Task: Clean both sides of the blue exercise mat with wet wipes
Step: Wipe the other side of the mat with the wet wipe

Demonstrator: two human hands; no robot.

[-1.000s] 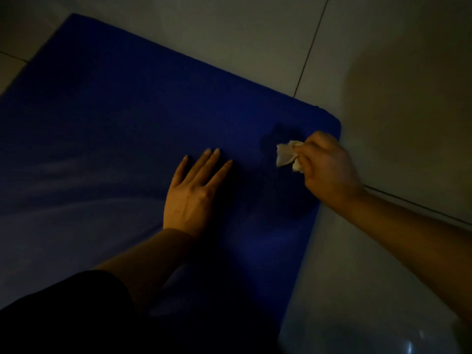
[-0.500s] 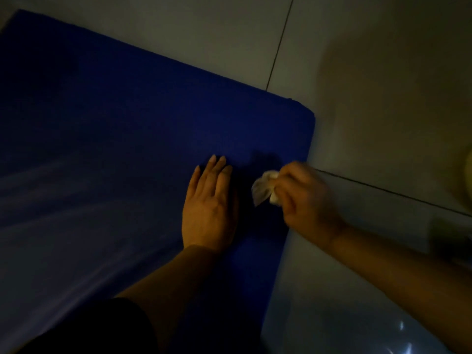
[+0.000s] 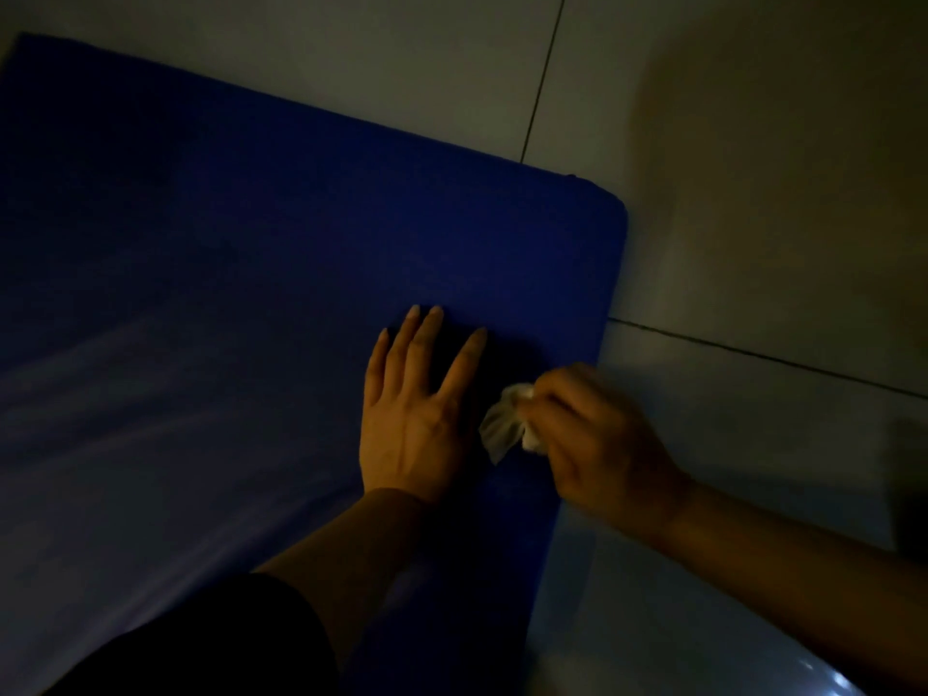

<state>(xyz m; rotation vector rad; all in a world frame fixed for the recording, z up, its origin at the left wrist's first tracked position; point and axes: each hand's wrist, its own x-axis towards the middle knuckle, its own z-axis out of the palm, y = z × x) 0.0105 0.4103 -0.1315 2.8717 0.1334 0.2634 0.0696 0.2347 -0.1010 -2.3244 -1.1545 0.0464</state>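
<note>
My flat left hand (image 3: 409, 419) pins the soft blue foam exercise mat (image 3: 251, 243); my right hand (image 3: 597, 439) pinches a limp crumpled white wet wipe (image 3: 502, 424). I'd lift the mat by a corner.

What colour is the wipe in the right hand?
White, a crumpled wipe held in the right hand over the blue mat; the head view shows it.

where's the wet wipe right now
In the head view the wet wipe is bunched in the right hand, low over the blue mat near its right edge, just right of the left hand lying flat on the mat.
</note>
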